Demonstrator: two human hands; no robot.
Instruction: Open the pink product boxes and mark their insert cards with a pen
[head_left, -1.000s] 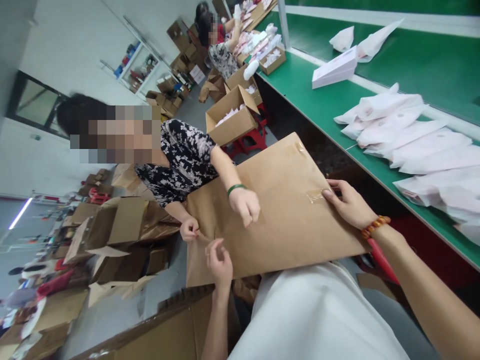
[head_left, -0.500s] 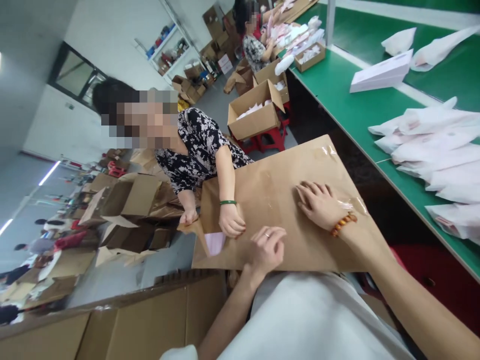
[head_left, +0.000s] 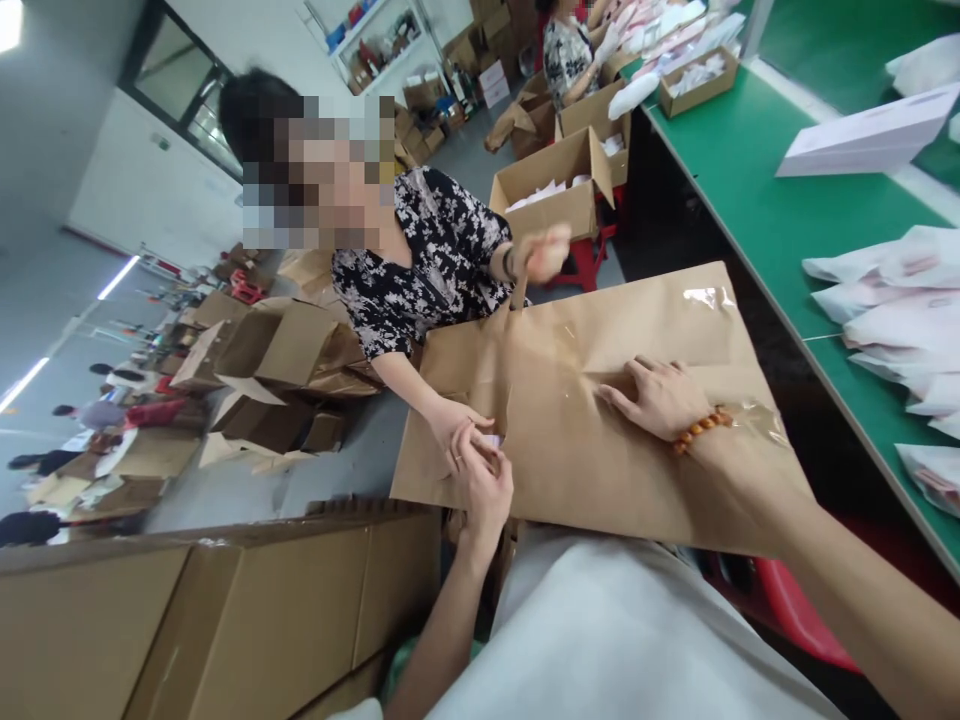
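A large brown kraft-paper package [head_left: 600,400] lies across my lap, patched with clear tape. My right hand [head_left: 660,398] lies flat on its top, fingers stretched out, a beaded bracelet at the wrist. My left hand [head_left: 484,478] pinches the torn near-left corner of the paper, where a bit of pink shows. A co-worker's hand [head_left: 454,428] touches the same corner beside my fingers. Their other hand [head_left: 546,255] is raised and blurred above the package's far edge.
The co-worker in a black floral top [head_left: 427,260] crouches opposite me. A green workbench [head_left: 720,170] on the right carries white pouches [head_left: 892,300] and a white box [head_left: 870,140]. Open cartons [head_left: 555,190] stand behind; a big cardboard box [head_left: 210,620] is at my left.
My left hand slid from the package's top to its near-left corner and pinched the paper. My right hand stayed flat. The co-worker lifted one hand off the paper.
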